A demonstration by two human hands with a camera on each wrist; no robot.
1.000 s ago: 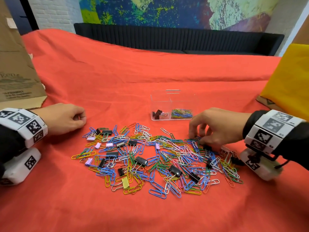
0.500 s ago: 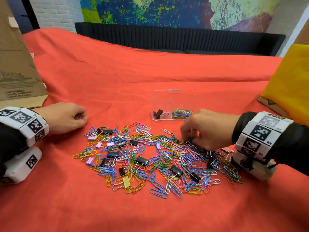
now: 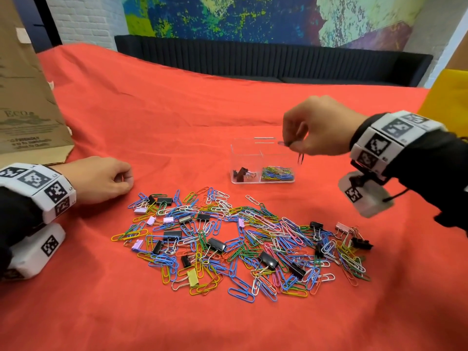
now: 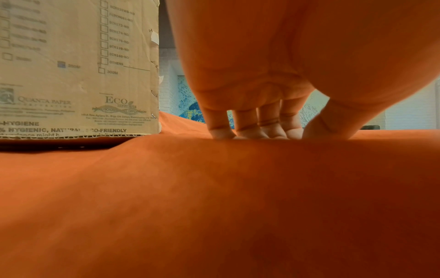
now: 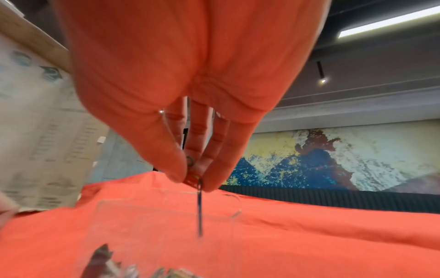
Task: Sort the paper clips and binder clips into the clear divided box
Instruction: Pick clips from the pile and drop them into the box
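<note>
A clear divided box (image 3: pixel 253 158) stands on the red cloth; its left cell holds a few binder clips (image 3: pixel 241 172), its right cell a heap of paper clips (image 3: pixel 278 172). My right hand (image 3: pixel 293 145) hovers above the right cell and pinches a few paper clips (image 3: pixel 300 158), one hanging down dark and thin (image 5: pixel 200 210). In the right wrist view the box (image 5: pixel 166 216) lies just below the fingertips. A big mixed pile of coloured paper clips and binder clips (image 3: pixel 240 239) lies in front. My left hand (image 3: pixel 121 181) rests loosely curled on the cloth, holding nothing.
A cardboard box (image 3: pixel 22 97) stands at the far left, close to the left hand (image 4: pixel 257 129). A yellow object (image 3: pixel 448 97) sits at the right edge. A dark sofa (image 3: pixel 253 62) runs behind the table.
My right hand has risen from the pile's right side with paper clips pinched and moved up over the clear box. The left hand has stayed in place.
</note>
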